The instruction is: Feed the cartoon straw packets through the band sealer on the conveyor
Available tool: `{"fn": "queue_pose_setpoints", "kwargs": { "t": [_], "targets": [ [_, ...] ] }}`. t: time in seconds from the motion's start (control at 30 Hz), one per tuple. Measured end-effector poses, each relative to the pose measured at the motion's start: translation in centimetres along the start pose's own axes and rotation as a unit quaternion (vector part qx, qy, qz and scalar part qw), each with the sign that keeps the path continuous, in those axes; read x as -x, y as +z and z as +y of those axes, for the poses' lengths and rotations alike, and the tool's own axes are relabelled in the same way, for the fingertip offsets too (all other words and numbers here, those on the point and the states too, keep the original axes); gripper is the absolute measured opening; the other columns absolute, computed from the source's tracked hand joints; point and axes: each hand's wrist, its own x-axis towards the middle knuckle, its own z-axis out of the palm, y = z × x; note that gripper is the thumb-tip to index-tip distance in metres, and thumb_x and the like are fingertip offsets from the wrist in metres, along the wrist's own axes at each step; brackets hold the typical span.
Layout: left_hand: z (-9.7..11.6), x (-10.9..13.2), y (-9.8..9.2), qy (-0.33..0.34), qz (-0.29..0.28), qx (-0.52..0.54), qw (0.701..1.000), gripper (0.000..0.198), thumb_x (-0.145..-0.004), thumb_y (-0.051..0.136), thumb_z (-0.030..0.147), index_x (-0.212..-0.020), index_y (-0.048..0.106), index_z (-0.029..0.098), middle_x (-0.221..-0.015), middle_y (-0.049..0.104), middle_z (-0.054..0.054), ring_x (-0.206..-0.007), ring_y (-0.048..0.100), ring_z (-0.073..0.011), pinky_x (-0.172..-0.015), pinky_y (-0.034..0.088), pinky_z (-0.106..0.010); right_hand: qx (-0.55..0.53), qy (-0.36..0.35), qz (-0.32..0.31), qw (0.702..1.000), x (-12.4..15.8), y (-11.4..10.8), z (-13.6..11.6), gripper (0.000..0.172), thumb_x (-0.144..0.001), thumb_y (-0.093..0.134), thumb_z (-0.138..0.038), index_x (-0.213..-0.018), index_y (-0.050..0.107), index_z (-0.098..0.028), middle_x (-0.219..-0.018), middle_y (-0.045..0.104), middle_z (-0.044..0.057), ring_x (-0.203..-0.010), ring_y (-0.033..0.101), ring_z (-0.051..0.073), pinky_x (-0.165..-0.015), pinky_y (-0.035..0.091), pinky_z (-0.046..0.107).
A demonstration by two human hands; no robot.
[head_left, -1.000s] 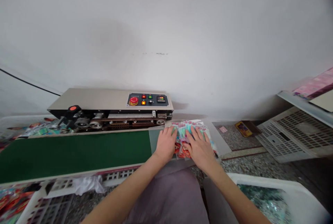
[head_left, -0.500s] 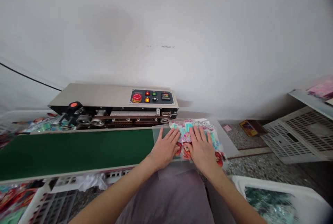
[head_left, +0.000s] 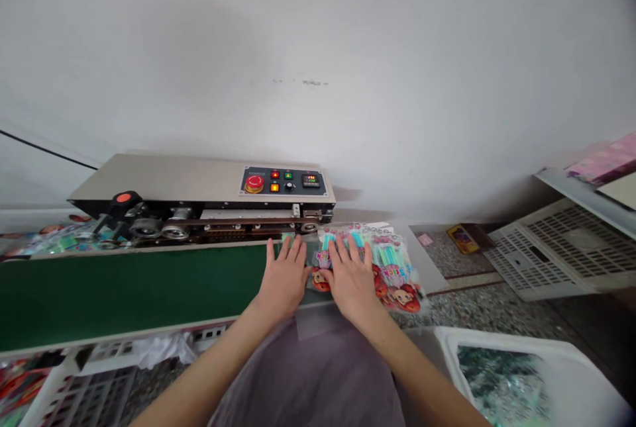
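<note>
My left hand [head_left: 282,276] lies flat with fingers stretched toward the sealing machine, near the right end of the green conveyor belt [head_left: 199,281]. A scrap of printed plastic shows by its fingertips; what is under the palm is hidden. My right hand [head_left: 352,276] rests spread on a printed clear plastic packet [head_left: 320,278] with pale green sticks and a red-haired cartoon figure. More such packets [head_left: 397,275] overlap to its right on a clear sheet. Behind the belt stands the beige band sealer [head_left: 199,179], its rollers and band facing me.
The control panel [head_left: 285,182] has lit buttons and a red stop knob. Printed packets lie in a crate [head_left: 30,394] at lower left. At right are a white tub [head_left: 571,374] with shiny contents, a tilted plastic crate [head_left: 556,255], and a small box [head_left: 467,239].
Both hands have slid left along the belt's right end, the left one now further onto the green belt. More of the packets right of my right hand is uncovered. The view has shifted slightly.
</note>
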Motion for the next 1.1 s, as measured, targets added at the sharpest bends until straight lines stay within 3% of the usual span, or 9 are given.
{"fn": "queue_pose_setpoints", "kwargs": {
  "t": [0.2,0.33,0.43,0.53,0.63,0.8,1.0,1.1],
  "targets": [
    [1.1,-1.2,0.7,0.164,-0.021,0.053,0.985,0.052,-0.106,0.032,0.035,-0.156,0.034,0.021,-0.163,0.035,-0.009,-0.154,0.024,-0.026,-0.124,0.01,-0.061,0.045,0.013,0.036,0.998,1.8,-0.4,4.0,0.046,-0.103,0.039,-0.029,-0.144,0.054,-0.016,-0.155,0.047,0.012,-0.147,0.034,0.036,-0.12,0.017,0.062],
    [0.0,-1.1,0.7,0.15,-0.039,0.091,0.984,0.054,-0.106,0.03,0.031,-0.159,0.026,0.022,-0.163,0.034,-0.01,-0.154,0.023,-0.024,-0.124,0.013,-0.059,0.061,0.009,0.038,0.997,2.6,0.9,6.0,0.048,-0.103,0.041,-0.031,-0.147,0.051,-0.017,-0.157,0.044,0.01,-0.149,0.029,0.037,-0.12,0.016,0.062],
    [-1.1,-1.0,0.3,0.175,-0.048,0.105,0.978,0.053,-0.105,0.03,0.024,-0.158,0.027,0.025,-0.163,0.034,-0.009,-0.154,0.024,-0.0212,-0.125,0.013,-0.056,0.063,0.019,0.052,0.996,2.5,1.7,5.8,0.048,-0.103,0.039,-0.034,-0.147,0.051,-0.02,-0.159,0.042,0.008,-0.15,0.027,0.036,-0.12,0.014,0.063],
    [-1.3,-0.9,0.4,0.198,-0.05,0.085,0.975,0.051,-0.106,0.031,0.031,-0.157,0.031,0.027,-0.165,0.03,-0.008,-0.155,0.022,-0.0231,-0.124,0.006,-0.06,0.059,0.02,0.055,0.997,2.2,2.0,5.2,0.047,-0.104,0.037,-0.033,-0.147,0.051,-0.019,-0.158,0.043,0.008,-0.15,0.028,0.036,-0.12,0.011,0.064],
    [-0.2,-0.8,1.1,0.163,-0.025,0.063,0.984,0.053,-0.107,0.03,0.039,-0.157,0.032,0.023,-0.165,0.029,-0.01,-0.155,0.021,-0.0272,-0.122,0.001,-0.066,0.054,0.014,0.052,0.997,2.1,1.7,4.6,0.047,-0.104,0.039,-0.034,-0.145,0.052,-0.016,-0.156,0.046,0.01,-0.149,0.028,0.038,-0.12,0.011,0.064],
    [1.7,-0.3,2.0,0.08,0.007,0.048,0.996,0.051,-0.106,0.032,0.038,-0.153,0.04,0.022,-0.163,0.033,-0.011,-0.152,0.027,-0.03,-0.121,0.0,-0.069,0.05,0.018,0.049,0.997,2.0,1.3,3.6,0.048,-0.102,0.041,-0.034,-0.145,0.052,-0.015,-0.154,0.049,0.014,-0.148,0.029,0.04,-0.119,0.014,0.064],
    [0.9,0.4,0.4,-0.002,0.006,0.013,1.0,0.05,-0.104,0.036,0.037,-0.148,0.049,0.016,-0.16,0.039,-0.016,-0.15,0.031,-0.0355,-0.121,0.003,-0.07,0.049,0.02,0.036,0.998,1.2,0.7,2.1,0.051,-0.102,0.045,-0.04,-0.144,0.053,-0.011,-0.15,0.05,0.022,-0.146,0.032,0.041,-0.117,0.021,0.063],
    [0.9,0.5,-0.5,-0.01,0.022,0.013,1.0,0.05,-0.104,0.036,0.037,-0.145,0.052,0.014,-0.158,0.042,-0.017,-0.149,0.033,-0.0357,-0.121,0.003,-0.07,0.031,0.011,0.036,0.999,1.1,0.4,2.1,0.053,-0.102,0.045,-0.044,-0.144,0.053,-0.013,-0.147,0.053,0.021,-0.144,0.034,0.04,-0.115,0.028,0.059]
  ]
}}
